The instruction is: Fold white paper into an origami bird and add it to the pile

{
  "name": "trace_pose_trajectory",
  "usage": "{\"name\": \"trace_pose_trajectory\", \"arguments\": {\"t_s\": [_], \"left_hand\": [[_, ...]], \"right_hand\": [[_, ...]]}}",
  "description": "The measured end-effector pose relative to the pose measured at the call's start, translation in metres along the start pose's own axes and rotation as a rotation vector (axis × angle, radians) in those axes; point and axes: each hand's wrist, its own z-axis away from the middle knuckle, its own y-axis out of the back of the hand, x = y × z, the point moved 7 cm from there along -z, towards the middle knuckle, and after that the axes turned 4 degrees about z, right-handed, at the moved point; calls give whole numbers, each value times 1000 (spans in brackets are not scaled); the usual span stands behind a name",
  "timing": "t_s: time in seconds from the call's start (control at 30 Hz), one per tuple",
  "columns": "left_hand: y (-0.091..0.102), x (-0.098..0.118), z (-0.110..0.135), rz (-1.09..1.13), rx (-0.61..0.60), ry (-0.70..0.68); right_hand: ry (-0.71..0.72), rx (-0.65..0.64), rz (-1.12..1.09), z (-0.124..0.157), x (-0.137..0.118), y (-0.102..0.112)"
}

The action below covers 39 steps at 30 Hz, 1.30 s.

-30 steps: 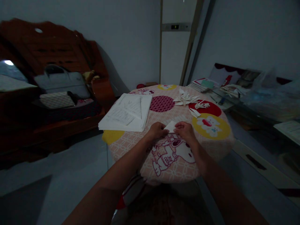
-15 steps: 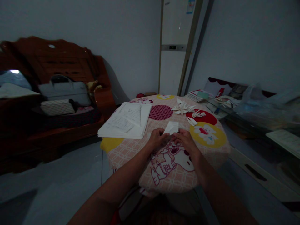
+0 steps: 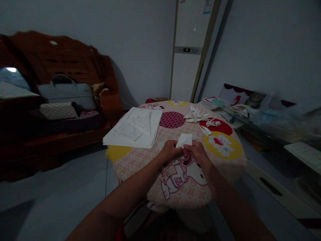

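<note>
A small folded piece of white paper [image 3: 185, 139] is held between both hands above the near half of the round table. My left hand [image 3: 171, 150] is closed on its left lower corner. From the right, my right hand [image 3: 195, 151] pinches the lower edge with thumb and fingers. Fine folds in the paper are too small to make out. The patterned tablecloth [image 3: 180, 190] lies beneath my hands. Farther back lie folded white paper shapes [image 3: 196, 115], and a smaller loose piece [image 3: 206, 131] sits nearer my right hand.
A stack of printed sheets [image 3: 132, 129] covers the table's left side. To the right, a glass-topped stand carries plastic bags [image 3: 273, 112] and papers. A wooden bench [image 3: 62, 60] with a grey bag [image 3: 67, 93] stands left. Behind is a tall white cabinet air conditioner [image 3: 187, 73].
Both hands and the paper sit slightly lower in view. The right thumb has come up onto the paper's face, and the right fingers are curled more tightly. The camera view has shifted a little.
</note>
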Motion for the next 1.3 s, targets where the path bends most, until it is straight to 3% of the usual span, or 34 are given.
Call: {"name": "trace_pose_trajectory", "arguments": {"t_s": [0.2,0.47,0.7,1.0,1.2,1.3], "left_hand": [[10,-10,0,10,50,93],[13,-15,5,136,-9,177],[14,-9,3,338,-66,142],[14,-14,-5,460,188,110],[23,-6,0,479,282,80],[21,-5,1,558,262,99]], "right_hand": [[-25,41,-54,-2,3,8],[-45,119,-71,1,2,14],[-22,46,-31,2,0,10],[-12,-86,148,7,2,-19],[-7,-156,109,8,0,-25],[51,-94,35,6,-5,-21]]}}
